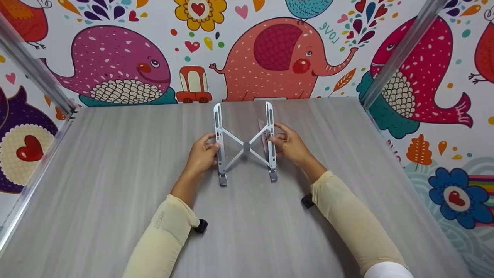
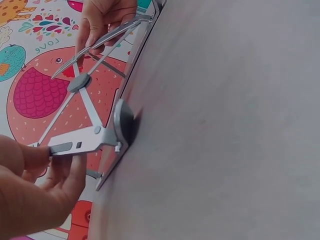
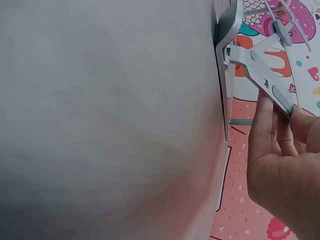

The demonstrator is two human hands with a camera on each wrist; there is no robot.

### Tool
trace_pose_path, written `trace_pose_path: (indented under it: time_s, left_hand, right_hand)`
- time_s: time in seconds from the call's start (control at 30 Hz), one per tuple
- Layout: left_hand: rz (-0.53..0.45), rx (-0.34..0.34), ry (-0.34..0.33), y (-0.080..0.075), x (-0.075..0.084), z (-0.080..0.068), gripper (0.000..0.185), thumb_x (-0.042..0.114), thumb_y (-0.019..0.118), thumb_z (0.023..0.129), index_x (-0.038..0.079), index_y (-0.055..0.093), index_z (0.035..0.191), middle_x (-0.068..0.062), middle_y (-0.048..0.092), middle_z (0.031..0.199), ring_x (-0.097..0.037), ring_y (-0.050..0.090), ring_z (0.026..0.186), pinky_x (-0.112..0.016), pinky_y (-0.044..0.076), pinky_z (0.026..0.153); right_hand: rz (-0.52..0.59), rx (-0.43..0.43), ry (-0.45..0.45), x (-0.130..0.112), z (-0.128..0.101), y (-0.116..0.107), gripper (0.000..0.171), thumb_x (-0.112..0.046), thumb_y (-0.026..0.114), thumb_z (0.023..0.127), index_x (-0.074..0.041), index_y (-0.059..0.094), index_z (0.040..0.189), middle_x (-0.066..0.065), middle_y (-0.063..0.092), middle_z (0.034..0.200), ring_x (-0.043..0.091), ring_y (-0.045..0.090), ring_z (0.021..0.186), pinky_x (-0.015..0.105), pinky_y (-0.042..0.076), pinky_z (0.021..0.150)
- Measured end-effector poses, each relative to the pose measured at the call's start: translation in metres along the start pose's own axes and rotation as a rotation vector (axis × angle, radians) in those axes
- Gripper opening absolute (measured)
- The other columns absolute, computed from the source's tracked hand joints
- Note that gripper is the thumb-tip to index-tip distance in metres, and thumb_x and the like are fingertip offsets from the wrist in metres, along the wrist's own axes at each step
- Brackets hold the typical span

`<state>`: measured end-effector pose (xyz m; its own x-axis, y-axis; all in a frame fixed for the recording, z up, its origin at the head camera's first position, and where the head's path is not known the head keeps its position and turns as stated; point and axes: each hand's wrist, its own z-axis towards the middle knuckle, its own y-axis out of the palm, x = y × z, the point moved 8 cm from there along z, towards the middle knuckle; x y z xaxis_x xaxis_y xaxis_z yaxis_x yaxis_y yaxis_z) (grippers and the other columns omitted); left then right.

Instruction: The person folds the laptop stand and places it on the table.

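Here the left hand [image 1: 201, 152] and right hand [image 1: 290, 143] each pinch one rail of the metal stand [image 1: 246, 146] (crossed bars between), keeping it steady on the table [image 1: 115, 173].

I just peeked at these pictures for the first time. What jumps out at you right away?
A silver folding stand with crossed bars sits in the middle of the grey table. The left hand grips its left rail and the right hand grips its right rail. Behind the table, a bright cartoon wall shows a pink elephant and a purple whale.

Bright, even light; soft shadows under both arms; wrist views perhaps slightly blurred near the grip.
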<state>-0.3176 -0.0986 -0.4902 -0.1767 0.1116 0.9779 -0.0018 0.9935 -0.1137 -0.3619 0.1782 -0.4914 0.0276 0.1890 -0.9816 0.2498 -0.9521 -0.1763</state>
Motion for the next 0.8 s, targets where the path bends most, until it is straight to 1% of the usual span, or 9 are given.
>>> trace_pose_path:
  time_s: [0.13, 0.3, 0.43, 0.63, 0.8]
  left_hand:
    - [0.000, 0.004, 0.013, 0.0006, -0.0005, 0.0005, 0.040, 0.004, 0.054, 0.103, 0.009, 0.055, 0.142, -0.010, 0.070, 0.097, -0.014, 0.062, 0.075, -0.027, 0.051, 0.059]
    - [0.027, 0.025, 0.021, 0.0000, -0.0018, 0.0009, 0.039, 0.005, 0.055, 0.103, 0.011, 0.055, 0.142, -0.009, 0.068, 0.094, -0.015, 0.059, 0.074, -0.026, 0.049, 0.058]
    - [0.043, 0.036, 0.023, 0.0001, -0.0028, 0.0009, 0.041, 0.006, 0.056, 0.103, 0.011, 0.055, 0.143, -0.008, 0.067, 0.092, -0.015, 0.056, 0.072, -0.025, 0.047, 0.056]
    - [0.050, 0.041, 0.056, -0.0005, -0.0002, 0.0007, 0.039, 0.005, 0.057, 0.102, 0.009, 0.057, 0.141, -0.007, 0.065, 0.087, -0.015, 0.053, 0.065, -0.024, 0.043, 0.052]
    - [0.078, 0.029, 0.068, 0.0004, 0.0009, -0.0005, 0.039, 0.005, 0.057, 0.102, 0.009, 0.056, 0.141, -0.008, 0.066, 0.088, -0.014, 0.053, 0.065, -0.024, 0.044, 0.052]
  right_hand:
    - [-0.024, 0.005, -0.012, -0.0004, 0.0000, -0.0007, 0.056, -0.006, 0.062, 0.101, -0.022, 0.045, 0.152, 0.020, 0.068, 0.108, 0.021, 0.068, 0.082, 0.039, 0.061, 0.067]
    - [-0.059, 0.014, -0.035, -0.0010, -0.0004, -0.0009, 0.053, -0.007, 0.062, 0.101, -0.021, 0.047, 0.150, 0.011, 0.068, 0.100, 0.020, 0.064, 0.081, 0.043, 0.060, 0.067]
    - [-0.070, 0.017, -0.039, 0.0008, 0.0002, -0.0015, 0.051, -0.009, 0.062, 0.102, -0.021, 0.048, 0.149, 0.010, 0.067, 0.098, 0.020, 0.064, 0.081, 0.045, 0.059, 0.066]
    - [-0.062, 0.013, -0.046, -0.0001, 0.0006, -0.0010, 0.051, -0.009, 0.062, 0.102, -0.020, 0.048, 0.149, 0.010, 0.067, 0.099, 0.020, 0.066, 0.081, 0.045, 0.060, 0.065]
    - [-0.017, 0.009, -0.047, 0.0002, 0.0010, 0.0011, 0.052, -0.006, 0.062, 0.101, -0.018, 0.047, 0.149, 0.008, 0.066, 0.094, 0.018, 0.066, 0.074, 0.039, 0.059, 0.057]
